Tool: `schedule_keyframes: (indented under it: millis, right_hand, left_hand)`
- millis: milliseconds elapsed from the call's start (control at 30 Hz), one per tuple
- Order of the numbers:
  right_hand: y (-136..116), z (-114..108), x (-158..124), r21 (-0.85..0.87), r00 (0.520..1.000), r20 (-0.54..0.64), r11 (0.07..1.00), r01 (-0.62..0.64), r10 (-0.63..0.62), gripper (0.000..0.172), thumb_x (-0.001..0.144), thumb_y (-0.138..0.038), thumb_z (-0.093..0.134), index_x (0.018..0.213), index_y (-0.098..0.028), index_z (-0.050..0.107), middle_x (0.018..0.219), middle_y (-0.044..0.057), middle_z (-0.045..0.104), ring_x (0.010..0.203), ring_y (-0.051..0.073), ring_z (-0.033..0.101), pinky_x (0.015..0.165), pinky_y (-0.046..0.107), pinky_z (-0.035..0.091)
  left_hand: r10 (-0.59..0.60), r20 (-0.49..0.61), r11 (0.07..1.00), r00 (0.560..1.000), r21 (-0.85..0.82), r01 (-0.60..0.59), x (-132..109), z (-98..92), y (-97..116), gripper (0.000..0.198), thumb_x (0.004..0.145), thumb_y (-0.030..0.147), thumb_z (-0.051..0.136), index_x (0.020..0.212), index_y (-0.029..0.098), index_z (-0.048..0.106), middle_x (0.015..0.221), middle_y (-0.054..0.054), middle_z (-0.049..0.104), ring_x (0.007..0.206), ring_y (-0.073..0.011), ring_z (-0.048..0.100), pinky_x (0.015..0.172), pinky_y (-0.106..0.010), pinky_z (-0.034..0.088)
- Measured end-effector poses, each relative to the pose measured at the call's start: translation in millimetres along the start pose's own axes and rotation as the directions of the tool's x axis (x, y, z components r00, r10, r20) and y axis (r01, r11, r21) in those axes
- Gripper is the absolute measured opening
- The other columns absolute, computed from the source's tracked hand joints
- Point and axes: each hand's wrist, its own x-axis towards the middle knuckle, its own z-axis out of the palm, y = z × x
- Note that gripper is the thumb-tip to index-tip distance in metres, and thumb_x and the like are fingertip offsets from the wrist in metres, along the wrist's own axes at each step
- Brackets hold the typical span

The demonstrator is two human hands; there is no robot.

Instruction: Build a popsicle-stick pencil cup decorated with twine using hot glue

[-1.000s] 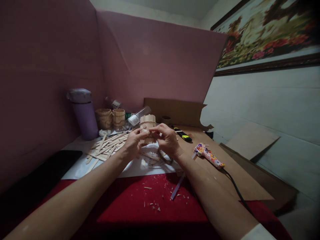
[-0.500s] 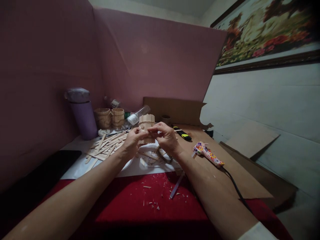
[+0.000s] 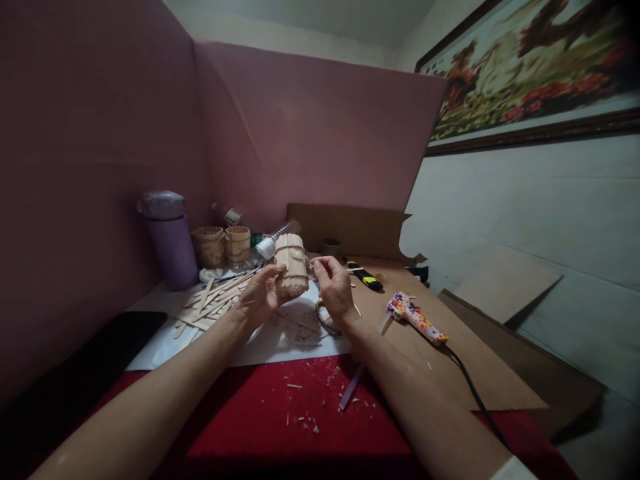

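Note:
A small round holder made of wooden craft sticks (image 3: 291,265), with twine-like bands around it, is held up over the white paper. My left hand (image 3: 263,290) grips it from the left, thumb on its near side. Just right of the holder, my right hand (image 3: 332,283) is closed in a pinch. Something small and pale shows at its fingertips, too small to name. Below that hand lies a roll of tape (image 3: 324,319), partly hidden by the wrist.
Loose craft sticks (image 3: 220,298) lie on the left. Behind them stand two similar holders (image 3: 237,245), a purple tumbler (image 3: 173,250) and a plastic bottle (image 3: 275,241). On the cardboard (image 3: 450,373) rest a yellow-black utility knife (image 3: 365,275) and a flowered glue gun (image 3: 417,320). Scraps dot the red cloth (image 3: 240,420).
My right hand has drawn away from the holder to the right and slightly down. The holder now shows more of its side, with my left hand still on it. The view has tilted slightly upward.

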Motion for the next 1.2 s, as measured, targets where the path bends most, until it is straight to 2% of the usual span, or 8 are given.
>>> schedule_keyframes:
  millis: [167,400,600,800,967,1067,1200]
  right_hand:
    - [-3,5,-9,-0.036,0.999,0.04,0.999,0.024,-0.023,0.024,0.092,-0.039,0.051,0.089,-0.019,0.065,0.078,0.003,0.064,0.076,0.018,0.059,0.064,0.027,0.045]
    - [-6,5,-15,-0.119,0.994,0.047,0.987,0.108,-0.103,0.023,0.096,-0.034,0.048,0.088,-0.02,0.064,0.081,0.004,0.064,0.081,0.019,0.059,0.07,0.029,0.045]
    - [-8,3,-17,-0.2,0.984,0.046,0.964,0.176,-0.17,0.023,0.099,-0.029,0.044,0.088,-0.021,0.063,0.084,0.004,0.063,0.082,0.019,0.059,0.075,0.031,0.045]
    - [-9,2,-19,-0.186,0.983,-0.025,0.967,0.172,-0.179,0.024,0.101,-0.029,0.042,0.09,-0.022,0.062,0.085,0.004,0.064,0.081,0.019,0.06,0.071,0.031,0.045]
    - [-16,2,-22,-0.204,0.959,0.016,0.938,0.279,-0.282,0.022,0.1,-0.023,0.042,0.092,-0.023,0.062,0.088,0.005,0.064,0.082,0.019,0.061,0.071,0.031,0.047]
    - [-20,2,-24,-0.202,0.934,0.028,0.913,0.354,-0.356,0.021,0.1,-0.02,0.042,0.093,-0.023,0.062,0.089,0.005,0.064,0.084,0.019,0.062,0.074,0.032,0.048]
    - [-19,2,-25,-0.218,0.921,0.04,0.896,0.388,-0.389,0.02,0.099,-0.019,0.043,0.096,-0.023,0.062,0.092,0.006,0.063,0.085,0.02,0.063,0.076,0.033,0.05]
  left_hand:
    - [0.001,0.035,1.0,0.999,-0.017,0.0,4,-7.3,1,0.037,0.074,0.019,0.065,0.109,0.008,0.066,0.09,-0.012,0.075,0.076,-0.0216,0.07,0.07,-0.034,0.059]
    - [-0.009,0.027,1.0,1.0,0.01,0.009,5,-8.3,3,0.048,0.07,0.022,0.067,0.116,0.01,0.063,0.092,-0.015,0.075,0.088,-0.0282,0.073,0.076,-0.039,0.06]
    - [-0.011,0.012,1.0,1.0,0.014,0.01,5,-8.2,4,0.051,0.071,0.021,0.066,0.12,0.01,0.06,0.092,-0.014,0.076,0.089,-0.0274,0.073,0.077,-0.038,0.06]
    - [-0.05,0.115,0.996,0.992,-0.069,0.058,5,-15.6,7,0.06,0.071,0.028,0.068,0.127,0.008,0.056,0.094,-0.017,0.075,0.096,-0.0311,0.072,0.083,-0.041,0.059]
    - [-0.114,0.174,0.973,0.978,-0.179,0.145,2,-19.5,10,0.067,0.073,0.032,0.064,0.131,0.002,0.052,0.1,-0.021,0.074,0.094,-0.0292,0.073,0.09,-0.04,0.056]
    - [-0.142,0.188,0.958,0.972,-0.222,0.182,0,-18.4,14,0.074,0.072,0.034,0.062,0.137,0.001,0.046,0.1,-0.021,0.074,0.092,-0.0271,0.072,0.088,-0.036,0.056]
    - [-0.16,0.21,0.938,0.964,-0.273,0.215,-2,-15.9,19,0.081,0.071,0.038,0.061,0.14,0.001,0.041,0.103,-0.021,0.073,0.088,-0.0239,0.072,0.084,-0.031,0.057]
